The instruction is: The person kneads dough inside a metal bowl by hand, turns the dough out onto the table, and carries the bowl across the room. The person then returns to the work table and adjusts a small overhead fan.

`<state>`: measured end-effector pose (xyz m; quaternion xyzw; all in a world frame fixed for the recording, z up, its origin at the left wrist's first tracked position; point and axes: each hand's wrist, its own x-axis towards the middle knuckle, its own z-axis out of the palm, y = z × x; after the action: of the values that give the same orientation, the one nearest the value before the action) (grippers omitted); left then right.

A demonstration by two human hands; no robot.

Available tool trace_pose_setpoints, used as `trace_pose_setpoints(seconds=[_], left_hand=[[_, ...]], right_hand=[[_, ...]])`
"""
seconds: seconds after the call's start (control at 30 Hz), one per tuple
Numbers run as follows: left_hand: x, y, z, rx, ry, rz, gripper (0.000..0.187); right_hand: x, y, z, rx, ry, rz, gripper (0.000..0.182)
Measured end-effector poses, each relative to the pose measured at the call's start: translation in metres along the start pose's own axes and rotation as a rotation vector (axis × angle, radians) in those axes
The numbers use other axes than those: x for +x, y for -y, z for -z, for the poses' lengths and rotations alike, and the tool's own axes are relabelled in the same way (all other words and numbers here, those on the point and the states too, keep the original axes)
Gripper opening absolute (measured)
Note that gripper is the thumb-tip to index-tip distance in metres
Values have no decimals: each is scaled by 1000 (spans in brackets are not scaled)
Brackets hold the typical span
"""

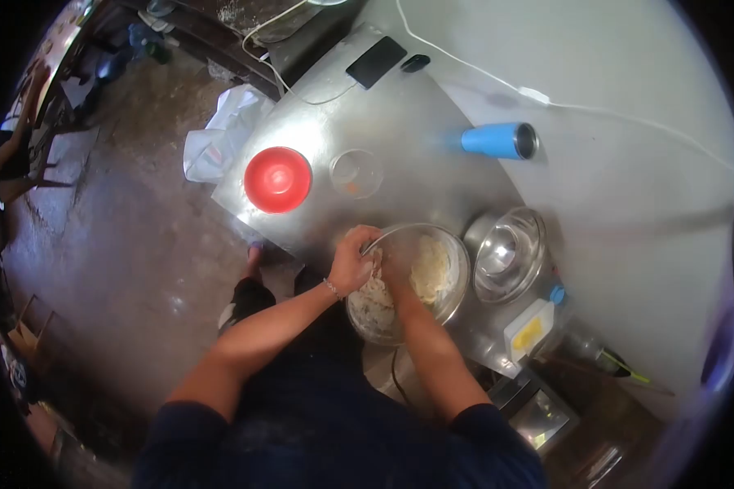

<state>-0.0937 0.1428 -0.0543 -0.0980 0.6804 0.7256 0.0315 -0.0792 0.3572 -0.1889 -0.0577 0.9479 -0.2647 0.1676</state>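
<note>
A large metal mixing bowl (463,297) sits at the near edge of the steel table, in front of my body. My left hand (355,261), with a bracelet at the wrist, grips the bowl's left rim. Inside the bowl, my right hand (393,267) reaches down into a pale floury dough (432,270). Its fingers are blurred and partly hidden, so their closure does not show. The dough looks yellowish on the right side of the bowl, and crumbly, floury bits lie on the left.
On the steel table (416,179) stand a red bowl (277,179), a clear round container (357,174), a blue tumbler (493,140), a phone (377,63) and stacked metal bowls (506,257). A white tub (530,330) holds something yellow. A white bag (224,134) hangs beyond the left edge.
</note>
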Motion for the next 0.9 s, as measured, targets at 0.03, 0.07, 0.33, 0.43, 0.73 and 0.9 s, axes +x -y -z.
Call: trace_pose_setpoints(seconds=[0.03,0.07,0.33,0.43,0.73,0.9], left_hand=[[1,1,0,19,11,-17,46],[3,2,0,22,17,-16,45],[0,10,0,68,-13,-57,37],[3,28,-5,77,-22,-32,34],[1,-10,5,118,26,-42,35],[5,2,4,86,21,-27,37]], right_hand=[[1,4,4,-86,-31,48,46],[1,9,7,-174,-67,94,45],[-31,97,116,-148,4,112,39],[-65,119,166,-153,-265,26,41],[-15,20,138,1145,43,-779,60],[41,76,138,723,453,-637,57]])
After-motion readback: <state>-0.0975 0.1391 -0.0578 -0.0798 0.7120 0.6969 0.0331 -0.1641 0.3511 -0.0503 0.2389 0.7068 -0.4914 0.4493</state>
